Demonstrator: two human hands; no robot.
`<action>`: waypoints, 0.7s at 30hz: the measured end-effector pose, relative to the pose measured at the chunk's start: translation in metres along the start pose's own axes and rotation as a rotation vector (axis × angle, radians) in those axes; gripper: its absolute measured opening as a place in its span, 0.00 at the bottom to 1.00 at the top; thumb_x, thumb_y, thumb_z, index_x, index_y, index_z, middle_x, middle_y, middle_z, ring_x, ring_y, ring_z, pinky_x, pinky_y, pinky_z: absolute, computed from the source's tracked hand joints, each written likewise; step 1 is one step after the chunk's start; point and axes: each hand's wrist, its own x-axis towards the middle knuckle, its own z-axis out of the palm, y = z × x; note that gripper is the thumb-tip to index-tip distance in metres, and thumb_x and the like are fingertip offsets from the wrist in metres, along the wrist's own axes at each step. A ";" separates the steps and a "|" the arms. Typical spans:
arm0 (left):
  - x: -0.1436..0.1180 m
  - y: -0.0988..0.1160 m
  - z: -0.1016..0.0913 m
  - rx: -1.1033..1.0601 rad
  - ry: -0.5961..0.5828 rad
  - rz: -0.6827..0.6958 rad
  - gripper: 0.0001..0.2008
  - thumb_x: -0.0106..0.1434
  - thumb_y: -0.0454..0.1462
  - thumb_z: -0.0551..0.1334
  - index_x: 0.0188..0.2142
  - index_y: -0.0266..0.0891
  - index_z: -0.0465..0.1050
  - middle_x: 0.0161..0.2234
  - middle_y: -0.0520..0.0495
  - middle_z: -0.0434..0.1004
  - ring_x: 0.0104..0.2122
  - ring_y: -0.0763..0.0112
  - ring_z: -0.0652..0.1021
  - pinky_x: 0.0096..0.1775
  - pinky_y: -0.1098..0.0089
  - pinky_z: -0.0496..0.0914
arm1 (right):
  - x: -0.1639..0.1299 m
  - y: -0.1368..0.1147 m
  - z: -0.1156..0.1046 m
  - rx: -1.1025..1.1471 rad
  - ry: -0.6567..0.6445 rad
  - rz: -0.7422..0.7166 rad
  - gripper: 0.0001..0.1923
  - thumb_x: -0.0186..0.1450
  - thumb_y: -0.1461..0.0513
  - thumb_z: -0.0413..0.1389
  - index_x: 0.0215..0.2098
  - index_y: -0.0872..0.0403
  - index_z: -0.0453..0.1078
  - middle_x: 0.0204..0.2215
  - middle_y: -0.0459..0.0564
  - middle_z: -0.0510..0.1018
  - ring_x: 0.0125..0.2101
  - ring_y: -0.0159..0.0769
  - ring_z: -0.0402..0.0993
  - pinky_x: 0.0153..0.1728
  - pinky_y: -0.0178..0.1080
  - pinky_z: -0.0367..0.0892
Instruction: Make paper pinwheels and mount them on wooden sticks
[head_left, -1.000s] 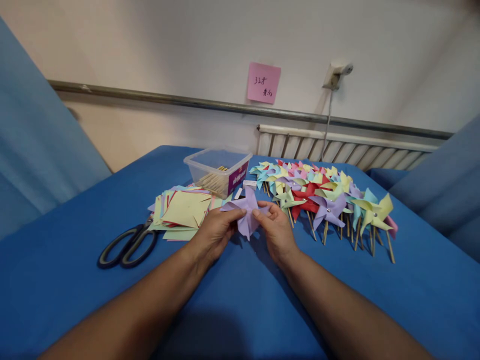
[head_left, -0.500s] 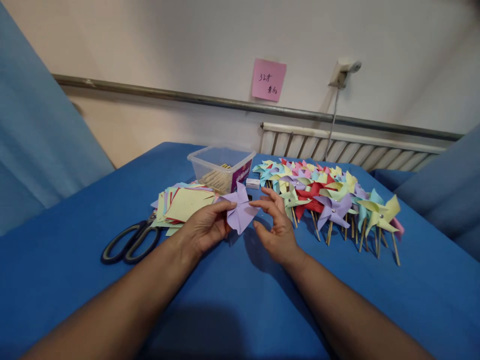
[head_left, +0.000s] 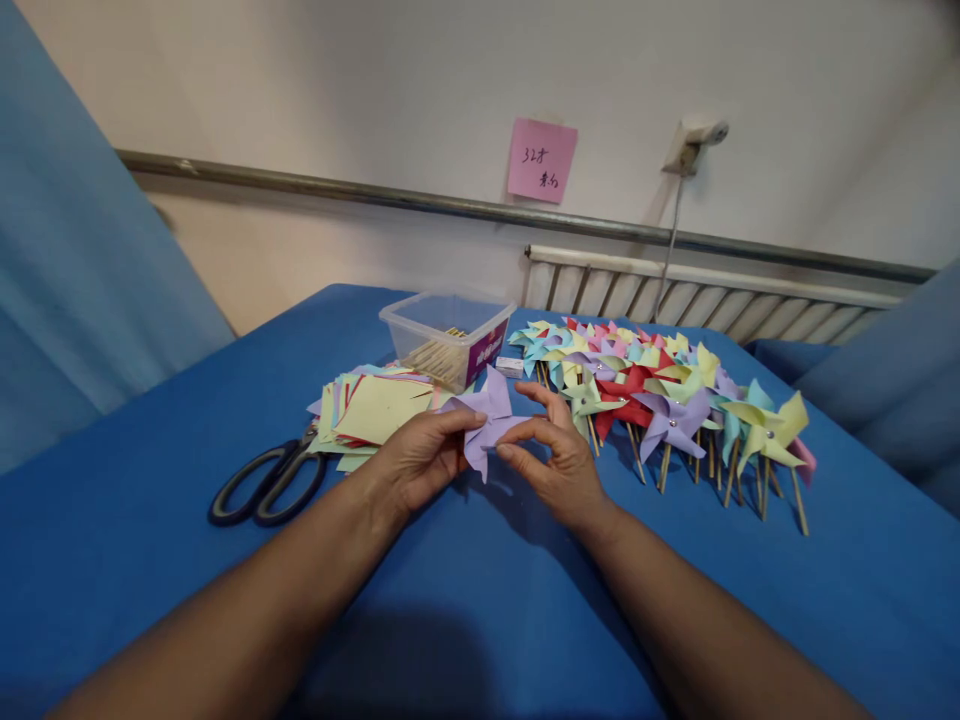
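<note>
A purple paper pinwheel (head_left: 491, 408) with folded blades is held up above the table, between my two hands. My left hand (head_left: 427, 455) grips it from the left, thumb near its middle and fingers behind. My right hand (head_left: 555, 450) pinches the edge of its right blade between thumb and index finger, the other fingers curved above. No stick shows on this pinwheel; its back is hidden. Just left of my hands lies a stack of coloured paper sheets (head_left: 382, 408), a pale yellow one on top. Dark-handled scissors (head_left: 270, 480) have their blades partly under the stack.
A clear plastic tub (head_left: 405, 325) holding thin wooden sticks stands behind the paper. Beside it lies a small white box (head_left: 510, 367). Many finished pinwheels on sticks (head_left: 675, 420) crowd the right side of the blue-covered table (head_left: 517, 620). A radiator (head_left: 600, 290) is behind.
My right thumb and index finger have closed on the pinwheel's right blade; before, the thumb was apart from it. The pinwheel has turned slightly. The whole view has shifted a little.
</note>
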 end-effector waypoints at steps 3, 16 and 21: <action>0.000 -0.004 0.000 0.050 0.019 0.048 0.10 0.49 0.29 0.68 0.34 0.32 0.77 0.30 0.45 0.80 0.27 0.70 0.77 0.31 0.72 0.72 | 0.000 0.002 0.002 0.027 0.026 0.035 0.03 0.60 0.60 0.60 0.29 0.49 0.74 0.51 0.49 0.69 0.54 0.42 0.64 0.55 0.47 0.56; 0.002 -0.013 0.005 0.115 0.069 0.122 0.11 0.44 0.30 0.70 0.30 0.34 0.77 0.28 0.46 0.78 0.29 0.68 0.77 0.36 0.69 0.71 | 0.001 0.008 0.006 -0.040 0.135 0.123 0.06 0.60 0.63 0.57 0.24 0.52 0.70 0.42 0.51 0.74 0.46 0.39 0.70 0.49 0.43 0.61; 0.002 -0.014 0.006 0.133 0.084 0.124 0.10 0.43 0.30 0.70 0.29 0.35 0.76 0.27 0.47 0.78 0.29 0.67 0.77 0.35 0.68 0.72 | 0.001 0.010 0.007 -0.059 0.117 0.127 0.06 0.59 0.63 0.57 0.24 0.53 0.69 0.41 0.52 0.74 0.45 0.39 0.71 0.48 0.42 0.62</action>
